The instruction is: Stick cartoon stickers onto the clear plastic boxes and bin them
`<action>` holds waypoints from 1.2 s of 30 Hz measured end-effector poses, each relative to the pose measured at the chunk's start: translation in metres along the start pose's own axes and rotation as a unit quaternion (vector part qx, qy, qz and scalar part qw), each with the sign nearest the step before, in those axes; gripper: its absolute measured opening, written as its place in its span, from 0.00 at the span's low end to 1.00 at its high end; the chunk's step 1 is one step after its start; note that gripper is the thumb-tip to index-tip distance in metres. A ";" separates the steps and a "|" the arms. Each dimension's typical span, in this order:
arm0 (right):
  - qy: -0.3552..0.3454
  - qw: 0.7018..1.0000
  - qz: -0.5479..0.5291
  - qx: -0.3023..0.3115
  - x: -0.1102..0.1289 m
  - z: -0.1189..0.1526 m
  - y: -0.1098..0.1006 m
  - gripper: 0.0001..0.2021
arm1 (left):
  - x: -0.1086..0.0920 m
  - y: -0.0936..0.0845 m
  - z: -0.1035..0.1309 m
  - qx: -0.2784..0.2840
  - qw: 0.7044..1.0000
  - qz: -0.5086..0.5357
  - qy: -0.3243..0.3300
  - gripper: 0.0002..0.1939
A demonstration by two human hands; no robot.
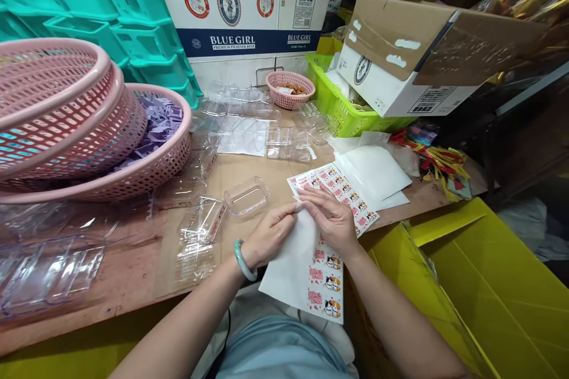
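Note:
My left hand (274, 231), a pale green bangle at its wrist, is closed in a pinch on the top edge of a sticker sheet (326, 290) printed with cats and pink lettering. The sheet's left part is plain white. My right hand (331, 219) grips the same sheet, thumb near the left fingertips and fingers stretched over it; the exact pinch point is hidden. Beneath and beyond the right hand, another printed sticker sheet (351, 192) lies on the table, partly covered. A clear plastic box (246, 195) sits to the left of my hands.
White sheets (377, 172) lie at the right. Clear plastic trays (57, 266) spread over the table's left and back. Pink baskets (169, 160), one with purple pieces, stand left. A green basket (331, 95), beer cartons (240, 41) and teal crates (146, 41) stand behind; a yellow box (489, 272) is at lower right.

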State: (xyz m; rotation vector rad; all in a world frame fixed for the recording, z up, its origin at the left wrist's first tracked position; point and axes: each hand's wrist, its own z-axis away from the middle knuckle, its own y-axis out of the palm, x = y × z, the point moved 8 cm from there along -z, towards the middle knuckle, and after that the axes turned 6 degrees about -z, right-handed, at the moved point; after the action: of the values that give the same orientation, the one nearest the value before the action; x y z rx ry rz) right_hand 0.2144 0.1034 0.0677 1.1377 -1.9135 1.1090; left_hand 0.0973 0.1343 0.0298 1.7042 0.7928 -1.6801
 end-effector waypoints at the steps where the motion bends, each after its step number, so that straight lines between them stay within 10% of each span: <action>1: 0.014 1.000 -0.013 -0.016 -0.004 0.000 -0.001 0.08 | 0.000 0.000 0.000 -0.003 1.000 -0.010 -0.001 0.13; 10: -0.004 1.000 0.025 0.018 -0.006 -0.003 0.000 0.08 | 0.005 0.001 -0.004 -0.008 0.999 -0.042 0.009 0.15; 17: 0.019 0.995 -0.036 -0.087 -0.010 0.006 -0.003 0.08 | -0.003 0.007 -0.006 0.001 0.999 -0.039 0.022 0.16; 22: 0.115 0.907 -0.265 -0.305 -0.046 -0.010 -0.057 0.09 | 0.023 0.009 -0.021 -0.025 0.997 0.034 -0.066 0.15; 27: -0.033 0.869 -0.173 -0.463 -0.019 -0.024 -0.128 0.12 | 0.049 0.004 -0.036 -0.131 0.982 0.096 -0.098 0.24; 31: -0.161 0.937 0.138 -0.277 0.024 -0.015 -0.082 0.07 | 0.020 -0.007 0.003 -0.247 0.969 0.015 -0.013 0.30; 36: -0.276 0.923 0.261 0.066 0.024 0.024 0.033 0.13 | 0.009 0.002 0.039 -0.151 0.970 0.182 -0.056 0.16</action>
State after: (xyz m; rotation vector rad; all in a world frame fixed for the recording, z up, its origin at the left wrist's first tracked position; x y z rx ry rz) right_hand 0.1723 0.0823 0.0667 1.1208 -2.7338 1.2984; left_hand 0.0746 0.1026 0.0203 1.4277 0.6019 -1.3177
